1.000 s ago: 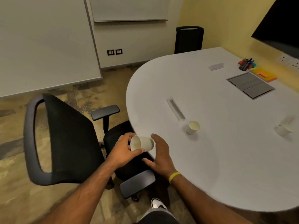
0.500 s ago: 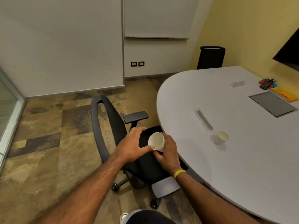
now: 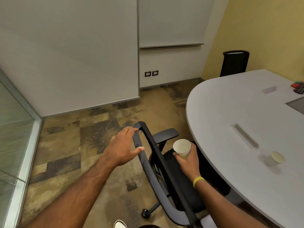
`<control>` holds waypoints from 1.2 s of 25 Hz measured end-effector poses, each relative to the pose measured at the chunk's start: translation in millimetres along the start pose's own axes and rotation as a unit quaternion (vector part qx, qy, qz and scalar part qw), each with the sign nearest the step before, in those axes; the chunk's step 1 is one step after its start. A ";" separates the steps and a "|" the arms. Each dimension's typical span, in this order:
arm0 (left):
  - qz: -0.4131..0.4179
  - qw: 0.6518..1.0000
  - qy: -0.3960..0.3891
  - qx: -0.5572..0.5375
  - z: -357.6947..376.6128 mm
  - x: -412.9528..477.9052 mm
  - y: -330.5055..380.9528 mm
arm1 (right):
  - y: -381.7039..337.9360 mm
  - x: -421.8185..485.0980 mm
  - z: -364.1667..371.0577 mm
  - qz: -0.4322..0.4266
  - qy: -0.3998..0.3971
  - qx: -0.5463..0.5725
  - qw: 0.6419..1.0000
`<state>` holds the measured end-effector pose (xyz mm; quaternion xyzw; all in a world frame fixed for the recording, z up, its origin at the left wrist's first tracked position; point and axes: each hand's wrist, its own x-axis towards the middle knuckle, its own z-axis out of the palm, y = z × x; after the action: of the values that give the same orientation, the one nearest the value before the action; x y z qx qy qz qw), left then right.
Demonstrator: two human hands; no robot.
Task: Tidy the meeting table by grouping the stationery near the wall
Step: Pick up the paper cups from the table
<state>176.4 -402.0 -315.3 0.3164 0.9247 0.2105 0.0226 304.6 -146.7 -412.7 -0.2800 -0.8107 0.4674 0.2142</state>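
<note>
The left hand (image 3: 122, 145) rests loosely spread fingers on the back of the chair (image 3: 169, 175), the right hand (image 3: 187, 161) grips a paper cup (image 3: 181, 148) above its seat, and the stationery (image 3: 298, 86), seemingly markers, lies well beyond the chair on the table (image 3: 230, 102).

Nothing here carries writing I can read; the wall sockets (image 3: 151, 73) are far too small to make out any markings.

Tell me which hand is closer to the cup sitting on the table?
Right. The right hand, holding a second cup, is left of the table cup, beside the table edge. The left hand rests on the chair back, farther left.
</note>
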 end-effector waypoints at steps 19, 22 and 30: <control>0.198 0.965 -0.038 0.170 -76.4 264.6 -237.0 | -146.6 154.4 170.9 0.077 0.186 0.052 0.978; 0.241 0.953 -0.051 0.176 -83.7 307.5 -255.5 | -161.1 171.1 189.1 0.092 0.218 0.042 0.971; 0.322 0.927 -0.074 0.177 -40.4 461.1 -251.1 | -132.5 260.1 201.8 0.138 0.293 0.024 0.946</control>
<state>-343.5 -321.5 -337.7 0.6110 0.7907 0.0156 -0.0346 -47.3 -159.1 -369.3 -0.5088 -0.6542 0.4088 0.3821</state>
